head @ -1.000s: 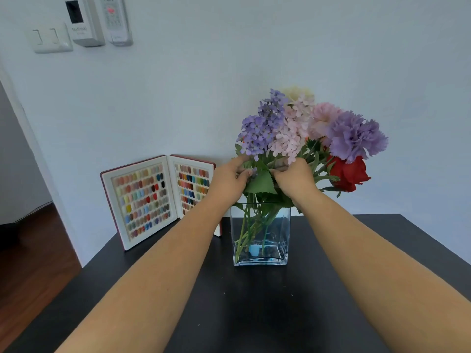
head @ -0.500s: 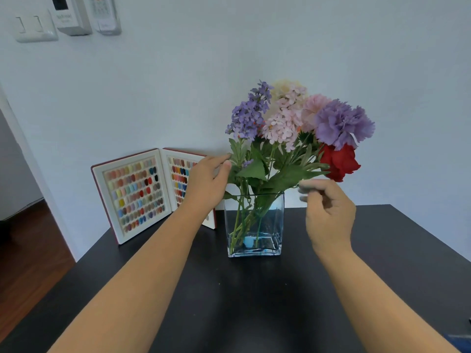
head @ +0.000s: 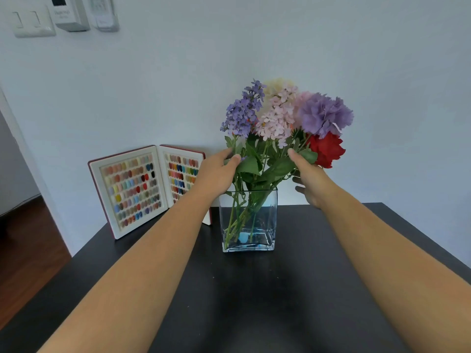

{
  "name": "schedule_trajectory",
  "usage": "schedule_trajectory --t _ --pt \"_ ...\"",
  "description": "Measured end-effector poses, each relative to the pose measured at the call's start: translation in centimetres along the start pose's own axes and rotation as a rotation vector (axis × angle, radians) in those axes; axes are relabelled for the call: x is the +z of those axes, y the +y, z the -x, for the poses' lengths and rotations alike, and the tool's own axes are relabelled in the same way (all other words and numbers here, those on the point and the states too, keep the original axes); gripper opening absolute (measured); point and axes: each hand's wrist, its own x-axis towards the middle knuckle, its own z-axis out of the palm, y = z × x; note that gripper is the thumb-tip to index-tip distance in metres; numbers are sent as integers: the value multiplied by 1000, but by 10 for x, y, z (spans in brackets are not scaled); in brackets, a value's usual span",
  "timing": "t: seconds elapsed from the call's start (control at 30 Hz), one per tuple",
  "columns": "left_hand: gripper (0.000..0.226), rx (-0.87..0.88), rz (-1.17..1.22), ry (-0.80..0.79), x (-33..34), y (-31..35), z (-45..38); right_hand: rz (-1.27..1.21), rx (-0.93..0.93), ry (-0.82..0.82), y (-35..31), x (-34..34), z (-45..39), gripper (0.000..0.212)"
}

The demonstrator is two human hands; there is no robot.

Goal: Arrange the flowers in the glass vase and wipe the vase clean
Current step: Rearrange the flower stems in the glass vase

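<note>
A square glass vase [head: 267,220] stands on the black table [head: 249,296] near the wall, with a little water and green stems inside. It holds a bunch of flowers [head: 277,118]: a lilac spray, pale pink blossoms, a cream bloom, a purple carnation [head: 323,114] and a red flower [head: 327,149]. My left hand [head: 219,171] pinches a stem and leaf at the bunch's left side, just above the vase rim. My right hand [head: 312,179] cups the foliage on the right below the red flower, thumb on a leaf, fingers spread behind.
An open book of coloured nail samples [head: 132,189] stands on the table to the left of the vase, leaning by the wall. Switches and wall units [head: 63,16] hang at the upper left. A wooden floor [head: 23,250] lies beyond the table's left edge.
My right hand, which had drawn back from the flowers, has returned to the bunch's right side. My left hand stayed at the left stems. The bunch now spreads wider.
</note>
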Motion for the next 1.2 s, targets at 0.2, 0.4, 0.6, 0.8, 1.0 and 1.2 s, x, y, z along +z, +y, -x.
schedule_trajectory --t 0.2,0.4,0.6,0.8,1.0,1.2 --pt "46 -9 -9 -46 0 1 -4 -58 19 -62 -8 7 -11 77" --pt "50 -29 62 -53 0 -7 -1 0 -101 -85 -13 29 -12 23" --pt "49 -45 166 -6 -8 -12 1 63 -167 -137 -24 52 -11 21" --pt "54 -140 356 44 -19 -21 1 136 -231 -222 -37 83 -9 10" --pt "48 -192 523 69 -27 -31 1 260 -294 -221 -50 104 -11 13" --pt "54 -105 403 100 -18 -28 -1 467 -310 -64 -54 98 -17 9"
